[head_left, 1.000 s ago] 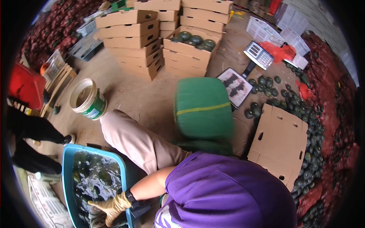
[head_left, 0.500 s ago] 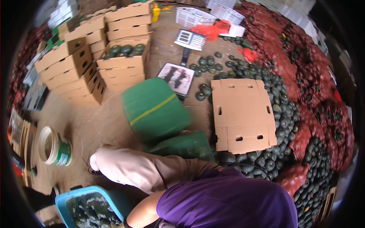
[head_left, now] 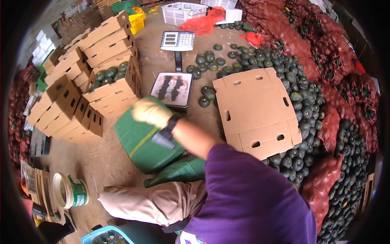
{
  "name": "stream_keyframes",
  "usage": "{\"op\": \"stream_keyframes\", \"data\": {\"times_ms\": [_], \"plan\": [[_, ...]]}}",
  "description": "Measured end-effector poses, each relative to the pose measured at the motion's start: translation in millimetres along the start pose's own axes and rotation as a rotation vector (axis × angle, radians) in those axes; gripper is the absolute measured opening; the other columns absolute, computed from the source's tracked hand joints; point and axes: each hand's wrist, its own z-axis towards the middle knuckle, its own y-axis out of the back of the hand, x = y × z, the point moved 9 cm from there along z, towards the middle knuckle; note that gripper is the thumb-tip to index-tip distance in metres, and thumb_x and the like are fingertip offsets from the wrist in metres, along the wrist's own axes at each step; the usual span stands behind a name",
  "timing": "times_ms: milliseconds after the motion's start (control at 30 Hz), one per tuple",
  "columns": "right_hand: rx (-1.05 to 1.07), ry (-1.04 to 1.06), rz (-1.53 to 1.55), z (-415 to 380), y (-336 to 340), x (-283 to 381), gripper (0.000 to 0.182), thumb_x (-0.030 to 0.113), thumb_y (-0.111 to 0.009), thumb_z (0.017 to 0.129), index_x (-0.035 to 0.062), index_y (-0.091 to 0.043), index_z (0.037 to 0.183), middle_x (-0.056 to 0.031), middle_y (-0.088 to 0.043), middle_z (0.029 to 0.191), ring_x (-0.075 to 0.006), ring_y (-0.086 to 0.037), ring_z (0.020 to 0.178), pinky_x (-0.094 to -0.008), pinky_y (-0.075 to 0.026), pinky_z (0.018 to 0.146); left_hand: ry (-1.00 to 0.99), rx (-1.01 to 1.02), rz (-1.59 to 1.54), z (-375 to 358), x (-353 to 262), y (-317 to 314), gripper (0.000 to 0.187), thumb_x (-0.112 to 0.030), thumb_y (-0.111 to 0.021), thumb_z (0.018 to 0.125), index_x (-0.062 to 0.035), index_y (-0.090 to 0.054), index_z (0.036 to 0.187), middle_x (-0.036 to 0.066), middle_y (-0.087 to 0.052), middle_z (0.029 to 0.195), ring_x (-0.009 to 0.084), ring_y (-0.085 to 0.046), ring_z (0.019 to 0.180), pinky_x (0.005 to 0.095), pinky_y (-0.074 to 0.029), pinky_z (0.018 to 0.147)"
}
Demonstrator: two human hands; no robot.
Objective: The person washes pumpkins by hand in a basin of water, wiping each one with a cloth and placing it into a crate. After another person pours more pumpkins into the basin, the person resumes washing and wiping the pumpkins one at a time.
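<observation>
My right hand (head_left: 151,113), in a pale yellow glove with a dark band at the wrist, reaches out over a green bundle (head_left: 140,136) with a yellow stripe. Motion blurs its fingers, so whether they hold anything does not show. Past it stand stacked cardboard boxes (head_left: 111,91), the front one open on top with dark green squashes (head_left: 109,74) inside. My left hand is out of view. At the bottom edge, a blue tub (head_left: 97,232) shows only in part, with dark contents.
A platform scale (head_left: 172,89) lies beyond the bundle. A flat cardboard piece (head_left: 256,110) rests on heaped squashes (head_left: 310,116) at right, beside red net sacks (head_left: 325,179). A white-green bucket (head_left: 73,191) stands at left, more cartons (head_left: 65,105) behind it.
My right arm has swung up and away from the blue tub, and the hand is now over the green bundle. The view has turned, leaving less of the tub showing.
</observation>
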Motion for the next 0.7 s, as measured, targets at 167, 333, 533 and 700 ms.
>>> {"op": "stream_keyframes", "data": {"times_ms": [167, 333, 533, 700], "plan": [[0.089, -0.066, -0.185, -160, -69, -164, 0.007, 0.014, -0.065, 0.072, 0.0123, -0.07, 0.067, -0.0092, -0.069, 0.075, -0.0287, -0.069, 0.073, -0.0427, -0.055, 0.062, 0.054, 0.023, 0.014, 15, 1, -6, 0.03, -0.018, -0.062, 0.095, -0.0039, -0.066, 0.121, 0.019, -0.068, 0.121, 0.0371, -0.067, 0.105, 0.0416, -0.054, 0.092], [1.237, -0.427, -0.104, -317, -222, -196, 0.031, 0.017, -0.056, 0.095, 0.0144, -0.076, 0.12, -0.0098, -0.071, 0.126, -0.0267, -0.065, 0.123, -0.047, -0.057, 0.092, 0.153, 0.044, 0.036, 18, 16, -4, 0.031, -0.018, -0.061, 0.095, -0.0046, -0.066, 0.122, 0.018, -0.067, 0.122, 0.0367, -0.067, 0.105, 0.0414, -0.054, 0.092], [1.49, -0.315, -0.298, -315, -234, -223, 0.031, 0.026, -0.055, 0.101, 0.0197, -0.073, 0.125, -0.0018, -0.069, 0.131, -0.0252, -0.064, 0.123, -0.0467, -0.051, 0.099, 0.27, 0.112, 0.059, 41, 13, -22, 0.031, -0.018, -0.061, 0.095, -0.0053, -0.066, 0.123, 0.017, -0.067, 0.123, 0.0363, -0.067, 0.106, 0.0412, -0.054, 0.092], [1.668, -0.525, -0.541, -398, -255, -292, 0.038, 0.035, -0.053, 0.1, 0.0215, -0.064, 0.135, -0.0017, -0.061, 0.14, -0.0292, -0.054, 0.131, -0.0583, -0.042, 0.1, 0.342, 0.143, 0.059, 49, 18, -35, 0.032, -0.019, -0.061, 0.095, -0.006, -0.065, 0.124, 0.017, -0.067, 0.125, 0.0358, -0.067, 0.106, 0.041, -0.054, 0.093]]}}
